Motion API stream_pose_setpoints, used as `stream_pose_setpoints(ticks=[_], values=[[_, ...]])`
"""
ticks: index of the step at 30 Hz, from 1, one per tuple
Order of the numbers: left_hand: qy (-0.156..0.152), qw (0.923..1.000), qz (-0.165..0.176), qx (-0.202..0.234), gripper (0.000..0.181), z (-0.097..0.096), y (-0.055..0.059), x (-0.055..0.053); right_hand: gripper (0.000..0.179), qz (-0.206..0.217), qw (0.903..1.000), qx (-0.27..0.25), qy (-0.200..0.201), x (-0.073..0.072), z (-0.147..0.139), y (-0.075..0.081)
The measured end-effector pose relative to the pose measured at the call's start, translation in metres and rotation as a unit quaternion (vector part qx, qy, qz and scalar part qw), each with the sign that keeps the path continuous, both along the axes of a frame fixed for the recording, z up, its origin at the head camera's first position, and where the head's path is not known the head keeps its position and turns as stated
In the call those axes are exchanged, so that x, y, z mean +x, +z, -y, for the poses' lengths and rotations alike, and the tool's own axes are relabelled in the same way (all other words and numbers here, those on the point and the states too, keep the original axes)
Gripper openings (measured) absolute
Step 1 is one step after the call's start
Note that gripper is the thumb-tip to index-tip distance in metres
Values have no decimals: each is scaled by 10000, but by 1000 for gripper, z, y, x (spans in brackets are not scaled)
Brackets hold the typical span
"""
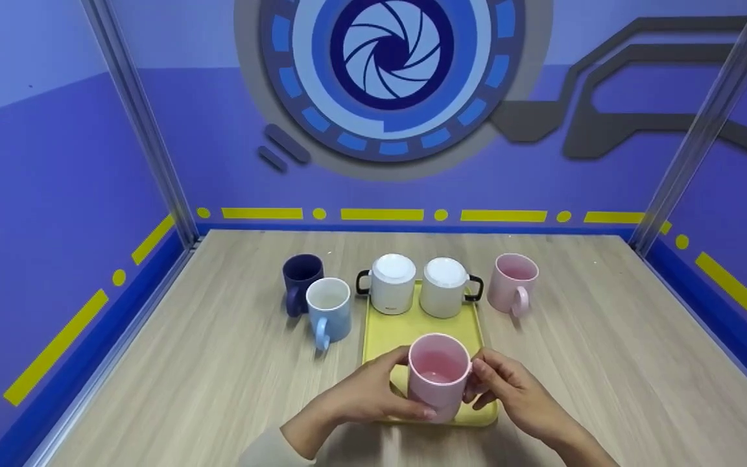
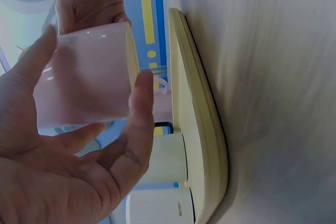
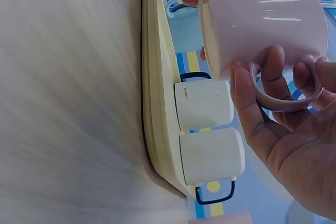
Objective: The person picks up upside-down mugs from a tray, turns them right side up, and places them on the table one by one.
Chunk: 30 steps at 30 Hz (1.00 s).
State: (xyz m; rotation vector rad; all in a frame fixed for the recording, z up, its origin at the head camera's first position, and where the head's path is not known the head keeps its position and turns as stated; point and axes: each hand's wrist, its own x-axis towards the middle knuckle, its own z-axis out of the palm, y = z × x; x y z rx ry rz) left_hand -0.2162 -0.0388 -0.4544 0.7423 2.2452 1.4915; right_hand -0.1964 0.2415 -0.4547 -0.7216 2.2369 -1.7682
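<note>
A pink mug is held upright over the front part of a yellow tray, its opening facing up. My left hand grips the mug's body from the left, thumb on the near side. On the other side, my right hand holds its handle, with fingers through and around the loop. Both wrist views show the mug's pale base raised off the tray. Two white mugs with black handles stand at the tray's back; whether their closed tops are lids or bases I cannot tell.
Left of the tray stand a light blue mug and, behind it, a navy mug. A second pink mug stands right of the tray. Blue panels with metal corner posts enclose the wooden table.
</note>
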Motion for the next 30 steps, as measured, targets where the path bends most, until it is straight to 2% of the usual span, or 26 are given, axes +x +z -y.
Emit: stream_pose_setpoints(ticks=[6,11,18,23,27,30], values=[[334,9979,219,-512,86,11,-1,-4,32,1,10000,-62,66,1,-3,0],[737,9928,-122,-936,87,23,-5,-11,32,-30,10000,-68,61,1,-5,0],[1284,9808,-711,-1284,70,35,-12,-20,31,-114,9999,-61,21,2,-5,1],[1465,9729,-1097,-1411,58,37,-16,-21,31,-144,9998,-109,72,2,-6,1],[1573,9668,-1255,-1576,57,38,-20,-21,32,-110,9999,-101,61,1,-6,0],[1621,9642,-1248,-1685,60,38,-23,-23,32,-101,9999,-86,37,1,-7,0]])
